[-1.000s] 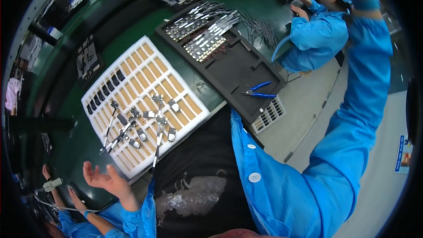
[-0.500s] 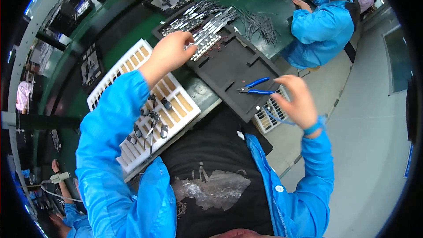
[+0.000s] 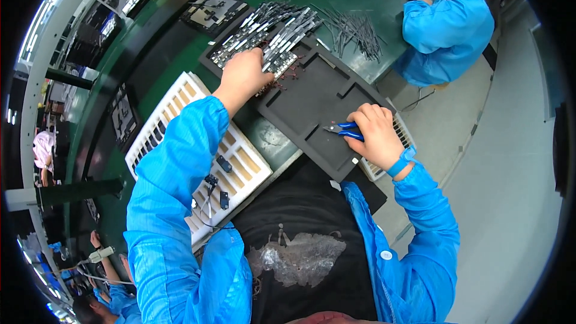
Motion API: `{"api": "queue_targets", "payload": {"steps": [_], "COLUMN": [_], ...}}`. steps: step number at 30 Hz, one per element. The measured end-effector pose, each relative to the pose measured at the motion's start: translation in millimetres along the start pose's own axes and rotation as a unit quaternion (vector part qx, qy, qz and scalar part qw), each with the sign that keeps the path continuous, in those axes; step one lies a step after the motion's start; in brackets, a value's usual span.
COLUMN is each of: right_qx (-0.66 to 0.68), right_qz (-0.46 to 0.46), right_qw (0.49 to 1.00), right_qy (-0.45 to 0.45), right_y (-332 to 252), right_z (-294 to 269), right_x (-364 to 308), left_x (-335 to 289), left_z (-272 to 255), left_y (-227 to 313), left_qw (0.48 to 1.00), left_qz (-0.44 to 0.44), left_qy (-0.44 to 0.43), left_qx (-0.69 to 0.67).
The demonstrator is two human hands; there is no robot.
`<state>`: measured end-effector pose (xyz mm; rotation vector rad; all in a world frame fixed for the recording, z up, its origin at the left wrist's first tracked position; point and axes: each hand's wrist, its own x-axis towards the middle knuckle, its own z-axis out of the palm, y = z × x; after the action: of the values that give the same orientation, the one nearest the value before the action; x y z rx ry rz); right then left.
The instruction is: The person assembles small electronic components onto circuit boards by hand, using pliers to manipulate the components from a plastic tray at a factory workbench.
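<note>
My right hand (image 3: pixel 378 135) is closed round the blue handles of a pair of cutting nippers (image 3: pixel 336 127), whose jaws point left over the black foam tray (image 3: pixel 300 105). My left hand (image 3: pixel 245 78) lies curled at the near end of a pile of narrow strips (image 3: pixel 294 33), silver, black and white with small parts along them. Its fingertips are partly hidden among the strips, so what they grip cannot be made out. Tiny reddish bits (image 3: pixel 287 76) are scattered on the tray beside that hand.
Left of the tray lies a white slotted tray (image 3: pixel 249 165) with small black parts on cables (image 3: pixel 213 186). Thin dark strips (image 3: pixel 354 33) are heaped on the green table beyond. Another white tray (image 3: pixel 403 129) sits under the tray's right edge. A co-worker in blue (image 3: pixel 447 30) sits at the far right.
My right hand has come down and left and taken hold of the nippers, which lay on the foam tray. My left hand has shifted slightly, closing at the strips' near end.
</note>
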<state>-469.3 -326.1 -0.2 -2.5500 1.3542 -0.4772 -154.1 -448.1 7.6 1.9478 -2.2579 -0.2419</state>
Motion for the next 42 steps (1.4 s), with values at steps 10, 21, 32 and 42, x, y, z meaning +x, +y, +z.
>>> {"api": "queue_targets", "payload": {"steps": [10,21,32,42], "right_qx": [0.184,0.217,0.196,0.373], "right_qz": [0.07,0.033,-0.074,0.037], "right_qw": [0.977,0.965,0.964,0.926], "right_qy": [0.08,0.145,0.166,-0.034], "right_y": [1,-13,-64,-82], "right_z": [3,-14,-89,-55], "right_x": [11,23,70,44], "left_x": [14,-2,-56,-61], "left_z": [5,-64,-135,-121], "left_y": [-14,-19,32,51], "left_qw": [0.99,0.97,0.926,0.883], "left_qz": [-0.004,0.063,0.214,0.249], "left_qy": [-0.041,-0.055,-0.204,-0.23], "left_qx": [-0.136,-0.228,-0.235,-0.325]}}
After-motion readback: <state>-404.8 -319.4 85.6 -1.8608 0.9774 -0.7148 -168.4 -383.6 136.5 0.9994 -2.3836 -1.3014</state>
